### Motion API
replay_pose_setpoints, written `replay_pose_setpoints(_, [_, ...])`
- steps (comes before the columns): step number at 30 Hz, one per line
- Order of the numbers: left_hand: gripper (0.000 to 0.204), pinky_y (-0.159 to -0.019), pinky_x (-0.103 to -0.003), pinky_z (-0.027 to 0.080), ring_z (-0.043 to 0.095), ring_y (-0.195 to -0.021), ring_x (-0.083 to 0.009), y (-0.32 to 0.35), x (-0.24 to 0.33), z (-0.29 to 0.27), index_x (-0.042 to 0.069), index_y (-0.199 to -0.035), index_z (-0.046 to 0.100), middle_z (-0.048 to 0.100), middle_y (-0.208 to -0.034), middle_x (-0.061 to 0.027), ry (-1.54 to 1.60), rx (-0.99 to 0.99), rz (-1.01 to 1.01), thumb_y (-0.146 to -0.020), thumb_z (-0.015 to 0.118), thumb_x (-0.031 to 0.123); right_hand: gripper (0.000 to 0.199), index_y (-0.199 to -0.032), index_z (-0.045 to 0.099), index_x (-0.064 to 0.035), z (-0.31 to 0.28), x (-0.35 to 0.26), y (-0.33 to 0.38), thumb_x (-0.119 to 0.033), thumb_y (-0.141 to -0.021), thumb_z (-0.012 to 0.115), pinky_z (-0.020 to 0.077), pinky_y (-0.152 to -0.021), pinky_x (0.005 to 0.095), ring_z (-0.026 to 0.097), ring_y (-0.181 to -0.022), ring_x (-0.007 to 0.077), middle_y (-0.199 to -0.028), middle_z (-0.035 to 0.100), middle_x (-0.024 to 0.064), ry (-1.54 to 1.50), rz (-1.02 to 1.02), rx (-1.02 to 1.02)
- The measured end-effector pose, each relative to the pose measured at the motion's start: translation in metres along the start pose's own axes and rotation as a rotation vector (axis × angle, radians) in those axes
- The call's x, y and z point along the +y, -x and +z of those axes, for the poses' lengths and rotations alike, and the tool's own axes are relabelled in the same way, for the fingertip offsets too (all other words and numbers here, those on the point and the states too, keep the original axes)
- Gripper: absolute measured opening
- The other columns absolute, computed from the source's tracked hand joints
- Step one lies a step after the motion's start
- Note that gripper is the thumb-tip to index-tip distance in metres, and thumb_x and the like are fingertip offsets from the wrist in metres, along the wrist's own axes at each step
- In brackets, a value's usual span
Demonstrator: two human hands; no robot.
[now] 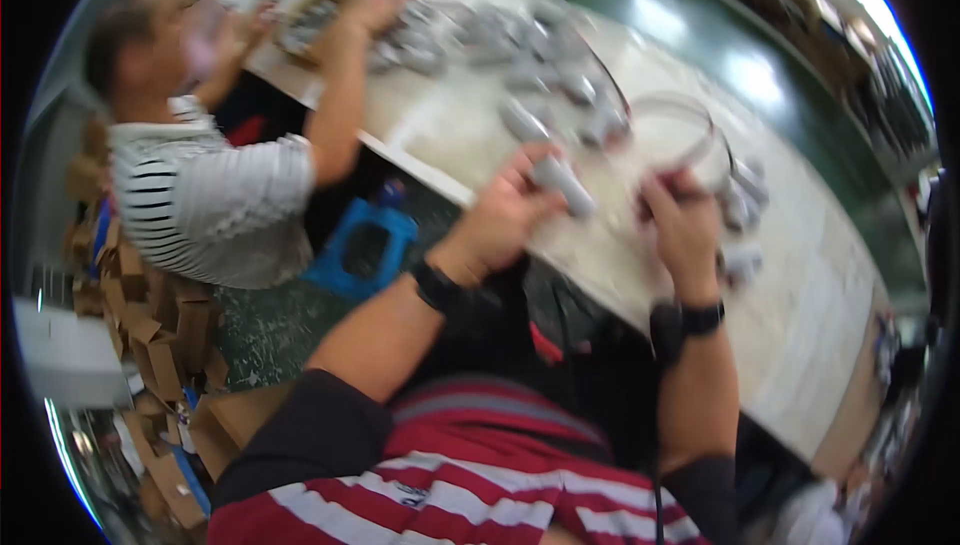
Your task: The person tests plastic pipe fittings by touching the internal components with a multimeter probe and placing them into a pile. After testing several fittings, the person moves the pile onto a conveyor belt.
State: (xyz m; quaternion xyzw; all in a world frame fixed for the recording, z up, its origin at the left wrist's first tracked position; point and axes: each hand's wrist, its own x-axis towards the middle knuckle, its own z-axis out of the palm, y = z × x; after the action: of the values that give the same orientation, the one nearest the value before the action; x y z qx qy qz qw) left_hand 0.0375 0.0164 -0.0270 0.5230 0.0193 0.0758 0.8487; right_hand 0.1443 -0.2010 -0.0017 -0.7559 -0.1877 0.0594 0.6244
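Your left hand (500,215) is closed around a short grey cylinder-shaped part (562,185), with the thumb and fingers wrapped over its near end, so this grip has the part firmly; the part sticks out toward the right, just above the edge of the pale worktop (800,285). Your right hand (683,230) is closed too, and it pinches a thin clear band bent into a loop (680,110), which rises from the fingers and curves over the worktop; the picture is blurred, so how tight this grip is cannot be told. The two hands are near to each other but apart. Behind them, more grey parts (545,70) lie spread on the worktop, and a few lie just beside your right hand. On both wrists you wear a black band. At the left, another person in a striped shirt (215,200) reaches with one hand (375,10) to the far parts. A blue stool (362,250) stands below the edge of the worktop, and brown cardboard pieces (150,335) are stacked on the left.
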Motion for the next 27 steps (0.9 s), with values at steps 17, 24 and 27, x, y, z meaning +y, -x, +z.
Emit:
replay_pose_setpoints(17, [0.055,-0.098,-0.03,0.052,0.062,-0.107,-0.0136,0.013,-0.008,0.015,0.007,-0.139,0.054,0.063,-0.117,-0.003,-0.163,-0.159,0.009,-0.089,0.068,-0.01,0.019,-0.103,0.067,0.0007,0.018,0.004,0.02,-0.017,-0.098,0.07,0.055,-0.061,0.0251,0.065,-0.068,0.0112,-0.085,0.07,0.0064,-0.292,0.221,-0.085])
replay_pose_setpoints(24, [0.055,-0.098,-0.029,0.052,0.062,-0.107,-0.0131,0.011,-0.007,0.013,0.007,-0.14,0.054,0.063,-0.117,-0.0031,-0.158,-0.16,0.001,-0.09,0.069,-0.01,0.019,-0.1,0.068,0.0004,0.021,0.003,0.019,-0.018,-0.097,0.072,0.0516,-0.058,0.0231,0.062,-0.065,0.0092,-0.082,0.069,0.0041,-0.241,0.196,-0.093])
replay_pose_setpoints(27, [0.055,-0.098,-0.029,0.052,0.062,-0.108,-0.0131,0.011,-0.007,0.013,0.007,-0.14,0.054,0.063,-0.117,-0.0032,-0.155,-0.167,0.007,-0.09,0.069,-0.01,0.019,-0.098,0.068,0.0007,0.022,0.004,0.017,-0.018,-0.096,0.072,0.0516,-0.058,0.0233,0.063,-0.064,0.0095,-0.081,0.069,0.0046,-0.252,0.243,-0.071])
